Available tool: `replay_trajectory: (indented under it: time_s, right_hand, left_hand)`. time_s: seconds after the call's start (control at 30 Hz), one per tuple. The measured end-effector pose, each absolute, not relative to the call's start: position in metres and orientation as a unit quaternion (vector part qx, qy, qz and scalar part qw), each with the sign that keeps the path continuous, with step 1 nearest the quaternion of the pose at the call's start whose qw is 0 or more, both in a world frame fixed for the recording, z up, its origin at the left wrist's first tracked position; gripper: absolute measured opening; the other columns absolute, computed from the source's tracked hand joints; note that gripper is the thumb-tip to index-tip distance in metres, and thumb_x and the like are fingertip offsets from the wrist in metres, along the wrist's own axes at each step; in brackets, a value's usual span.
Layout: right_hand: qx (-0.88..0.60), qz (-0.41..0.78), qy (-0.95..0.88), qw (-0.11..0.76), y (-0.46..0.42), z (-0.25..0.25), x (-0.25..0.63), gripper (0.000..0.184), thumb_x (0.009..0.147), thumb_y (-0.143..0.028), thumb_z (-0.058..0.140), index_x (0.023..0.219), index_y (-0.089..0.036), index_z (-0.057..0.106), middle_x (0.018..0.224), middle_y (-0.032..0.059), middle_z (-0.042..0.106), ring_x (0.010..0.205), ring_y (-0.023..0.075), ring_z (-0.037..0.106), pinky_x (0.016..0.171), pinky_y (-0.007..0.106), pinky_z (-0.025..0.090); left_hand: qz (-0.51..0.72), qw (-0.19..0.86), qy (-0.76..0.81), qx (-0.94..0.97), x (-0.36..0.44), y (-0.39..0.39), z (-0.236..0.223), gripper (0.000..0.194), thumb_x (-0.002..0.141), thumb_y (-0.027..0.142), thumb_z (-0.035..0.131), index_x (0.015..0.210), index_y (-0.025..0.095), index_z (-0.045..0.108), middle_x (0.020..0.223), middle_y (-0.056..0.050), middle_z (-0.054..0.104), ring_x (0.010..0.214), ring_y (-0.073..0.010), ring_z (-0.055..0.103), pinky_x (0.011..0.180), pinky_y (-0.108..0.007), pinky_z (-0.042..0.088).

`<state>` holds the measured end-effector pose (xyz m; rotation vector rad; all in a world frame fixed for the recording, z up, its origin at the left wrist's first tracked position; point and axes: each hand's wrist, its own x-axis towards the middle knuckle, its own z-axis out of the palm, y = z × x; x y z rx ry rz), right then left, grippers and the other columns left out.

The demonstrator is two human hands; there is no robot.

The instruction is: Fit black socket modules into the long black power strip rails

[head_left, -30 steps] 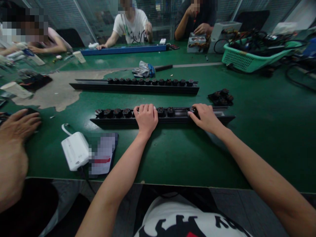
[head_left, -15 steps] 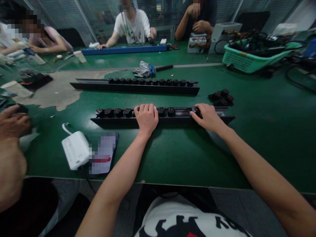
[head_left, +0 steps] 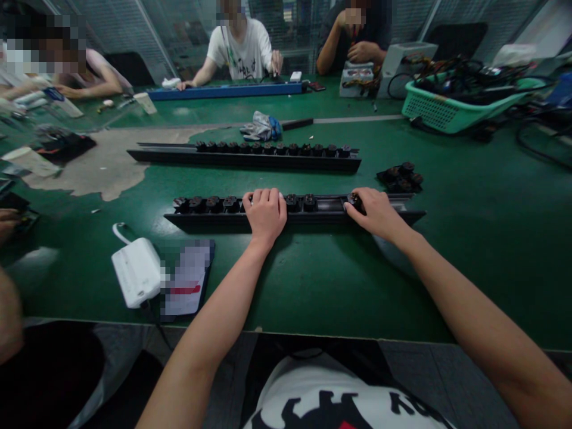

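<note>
In front of me on the green table lies a long black metal channel [head_left: 210, 223] with several round black socket modules [head_left: 230, 204] in a row inside it. My left hand [head_left: 267, 213] is clamped over the channel's middle, hiding part of the row. Toward the right end, my right hand [head_left: 376, 210] grips one black socket module [head_left: 354, 198] between thumb and fingers, in the channel. A gap shows between that module and the rest of the row. Beyond the channel's right end sits a small pile of loose socket modules [head_left: 402, 177].
A second black channel [head_left: 245, 159] filled with modules lies behind, near a crumpled glove [head_left: 260, 126]. A white adapter [head_left: 136, 272] and a phone [head_left: 187, 279] are at front left. A green basket [head_left: 440, 107] of cables stands at back right. Co-workers sit around the table.
My right hand and the module it grips have shifted slightly right along the channel. My left hand stays put. A neighbour's hand at far left has pulled back toward the edge.
</note>
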<state>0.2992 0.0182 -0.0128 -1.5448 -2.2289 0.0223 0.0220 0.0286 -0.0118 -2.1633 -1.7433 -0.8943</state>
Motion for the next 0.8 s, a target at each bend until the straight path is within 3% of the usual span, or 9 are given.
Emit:
replay_trajectory:
  time_s: [0.8]
  right_hand:
    - [-0.57, 0.018, -0.796, 0.202, 0.0193, -0.0079, 0.3086, 0.037, 0.091, -0.05, 0.041, 0.106, -0.019, 0.055, 0.1, 0.0141, 0.065, 0.093, 0.0305, 0.057, 0.081, 0.043, 0.04]
  left_hand:
    - [-0.305, 0.097, -0.597, -0.736, 0.0216, 0.0277, -0.0103, 0.032, 0.097, 0.032, 0.033, 0.094, 0.023, 0.063, 0.102, -0.011, 0.068, 0.105, -0.0293, 0.054, 0.102, -0.05, 0.029]
